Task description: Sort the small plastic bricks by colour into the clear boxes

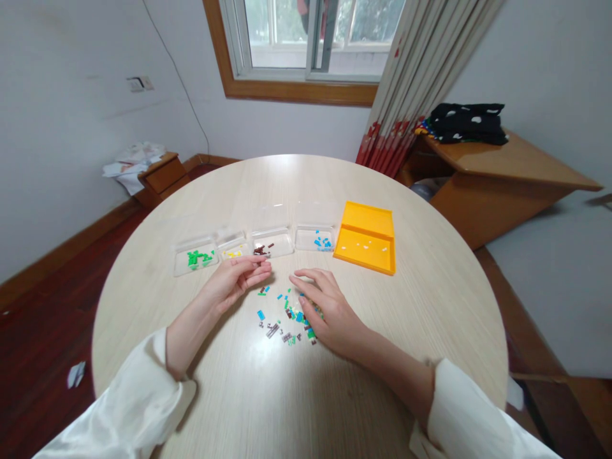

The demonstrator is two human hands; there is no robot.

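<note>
My left hand point(236, 280) is turned partly palm up, fingers stretched out, in front of the clear box with dark brown bricks point(261, 250). I cannot see anything in it. My right hand point(332, 312) hovers at the right side of a loose heap of small building bricks point(289, 312), fingers apart and pointing left, hiding part of the heap. Blue, green, brown and dark grey pieces lie there. Behind the hands stand clear boxes with green bricks point(198, 257), yellow bricks point(233, 253) and blue bricks point(323, 242). An open yellow case point(366, 261) holds several white pieces.
Everything lies on a round, pale wooden table point(224, 395). A wooden cabinet point(507, 172) with black spotted cloth point(468, 123) on it stands at the right. Papers point(136, 159) lie on a small wooden stand at the left. A curtain point(421, 70) hangs beside the window.
</note>
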